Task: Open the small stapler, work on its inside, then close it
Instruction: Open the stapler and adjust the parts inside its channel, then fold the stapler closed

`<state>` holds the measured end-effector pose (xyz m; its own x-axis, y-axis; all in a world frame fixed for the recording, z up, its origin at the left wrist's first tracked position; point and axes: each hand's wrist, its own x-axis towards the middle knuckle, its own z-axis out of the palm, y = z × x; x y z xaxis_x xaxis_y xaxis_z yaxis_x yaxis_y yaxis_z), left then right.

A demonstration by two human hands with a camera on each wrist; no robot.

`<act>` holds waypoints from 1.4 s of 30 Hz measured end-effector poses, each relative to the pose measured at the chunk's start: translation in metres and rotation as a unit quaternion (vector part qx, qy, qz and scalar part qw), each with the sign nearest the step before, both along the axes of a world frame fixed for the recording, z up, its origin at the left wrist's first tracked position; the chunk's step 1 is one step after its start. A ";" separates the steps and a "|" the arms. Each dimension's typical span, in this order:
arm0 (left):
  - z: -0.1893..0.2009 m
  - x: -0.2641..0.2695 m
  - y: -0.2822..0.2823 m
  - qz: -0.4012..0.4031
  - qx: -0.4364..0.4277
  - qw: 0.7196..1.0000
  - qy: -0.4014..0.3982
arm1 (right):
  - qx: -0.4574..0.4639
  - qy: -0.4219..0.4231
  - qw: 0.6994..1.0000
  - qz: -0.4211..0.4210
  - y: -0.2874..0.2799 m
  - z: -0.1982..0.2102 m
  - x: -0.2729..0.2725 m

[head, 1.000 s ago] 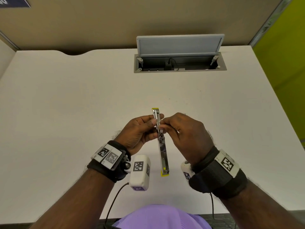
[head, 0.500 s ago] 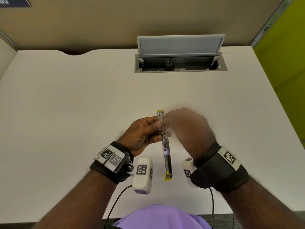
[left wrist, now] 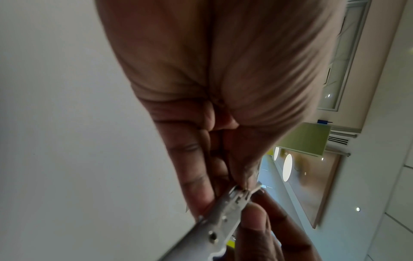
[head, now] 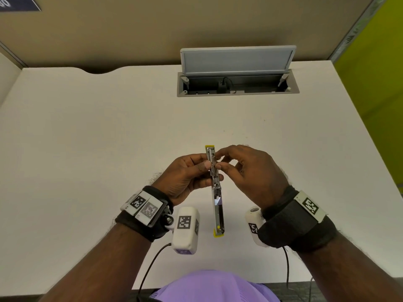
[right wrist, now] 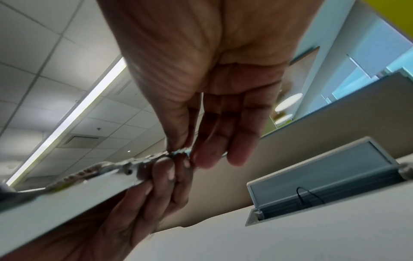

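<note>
The small stapler (head: 217, 194) is swung out flat into one long metal strip with yellow tips, held above the white desk (head: 98, 138) and pointing away from me. My left hand (head: 185, 174) grips its far half from the left, thumb on top and fingers underneath. My right hand (head: 250, 171) pinches the inner metal channel from the right with thumb and forefinger; the other fingers are loosely spread. The left wrist view shows the metal magazine (left wrist: 223, 217) between both hands' fingertips. The right wrist view shows the stapler (right wrist: 143, 163) pinched the same way.
A grey cable box (head: 237, 83) with its lid raised is set into the desk at the back, a black plug inside. A beige partition stands behind the desk and a green panel (head: 375, 62) to the right. Wrist-camera cables hang near the front edge.
My right hand let go of the stapler's channel for a moment, swept along it in a blur, and now pinches it again. The left hand keeps its hold; the stapler has shifted slightly right.
</note>
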<state>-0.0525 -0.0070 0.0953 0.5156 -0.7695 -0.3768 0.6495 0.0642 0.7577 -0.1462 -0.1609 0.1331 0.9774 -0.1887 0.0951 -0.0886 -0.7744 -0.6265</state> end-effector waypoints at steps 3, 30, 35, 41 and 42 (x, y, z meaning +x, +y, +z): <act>0.000 -0.002 0.000 -0.013 0.004 1.000 -0.009 | -0.035 -0.003 0.999 0.007 -0.001 0.001 0.001; -0.001 0.007 -0.001 0.020 0.002 1.000 -0.014 | -0.008 0.007 0.999 0.034 0.016 -0.004 -0.013; -0.002 0.009 -0.002 0.059 0.001 0.998 -0.008 | 0.120 0.091 0.988 -0.040 0.009 -0.003 -0.021; -0.005 0.012 -0.001 0.105 0.014 0.994 -0.003 | 0.197 0.214 0.957 -0.011 0.011 -0.014 -0.034; -0.005 0.013 -0.001 0.113 0.014 0.993 -0.002 | 0.217 0.189 0.957 -0.031 0.008 -0.016 -0.035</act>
